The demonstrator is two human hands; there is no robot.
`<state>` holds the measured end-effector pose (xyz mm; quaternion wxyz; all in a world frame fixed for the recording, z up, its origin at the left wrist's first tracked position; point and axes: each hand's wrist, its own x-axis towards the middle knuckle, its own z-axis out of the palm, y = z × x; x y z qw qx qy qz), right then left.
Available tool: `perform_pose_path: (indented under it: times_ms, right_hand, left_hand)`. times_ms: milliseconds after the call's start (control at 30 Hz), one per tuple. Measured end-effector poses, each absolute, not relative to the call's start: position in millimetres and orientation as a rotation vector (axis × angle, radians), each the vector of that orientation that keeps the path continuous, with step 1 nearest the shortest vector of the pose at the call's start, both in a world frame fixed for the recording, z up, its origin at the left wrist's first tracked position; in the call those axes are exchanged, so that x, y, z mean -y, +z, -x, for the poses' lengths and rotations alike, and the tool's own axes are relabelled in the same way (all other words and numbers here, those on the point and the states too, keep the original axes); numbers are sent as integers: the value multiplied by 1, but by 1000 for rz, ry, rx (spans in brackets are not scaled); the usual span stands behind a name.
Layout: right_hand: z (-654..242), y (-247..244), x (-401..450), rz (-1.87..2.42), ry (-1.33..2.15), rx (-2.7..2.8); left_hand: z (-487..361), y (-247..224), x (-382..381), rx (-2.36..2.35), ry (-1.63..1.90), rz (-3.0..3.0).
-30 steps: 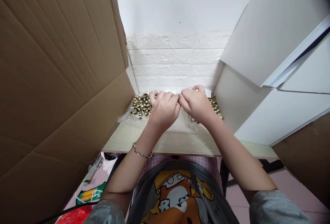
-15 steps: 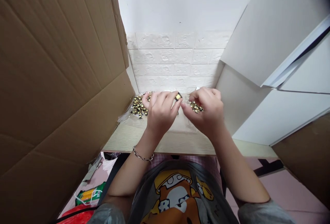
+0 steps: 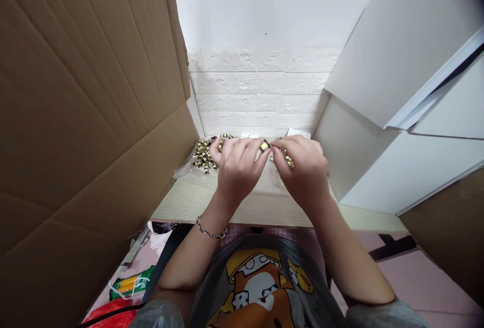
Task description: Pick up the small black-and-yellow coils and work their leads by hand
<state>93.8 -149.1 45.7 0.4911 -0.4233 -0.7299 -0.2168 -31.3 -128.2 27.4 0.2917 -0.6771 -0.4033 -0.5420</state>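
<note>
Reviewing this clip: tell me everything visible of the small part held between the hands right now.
The small part has a yellow, roughly rectangular middle with black along two opposite ends, the upper one showing short teeth or pins. Its material cannot be told. It sits tilted at the fingertips of the left hand, above the table. The right hand's fingertips are at its right side; whether they touch it is unclear. No damage shows at this size.

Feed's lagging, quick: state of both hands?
Left hand: closed, holding a small yellow-and-black part.
Right hand: fingertips at its edge; grip can't be told.
</note>
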Motion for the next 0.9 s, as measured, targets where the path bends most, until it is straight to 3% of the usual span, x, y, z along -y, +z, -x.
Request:
perform_pose_path:
  times_ms: [533, 900]
  right_hand:
    - [-99, 45, 143, 781, -422, 1768]
    - [-98, 39, 141, 802, -432, 1819]
  left_hand:
    - [35, 36, 146, 1116, -1848, 2278]
    - [37, 32, 141, 1096, -2536, 2745]
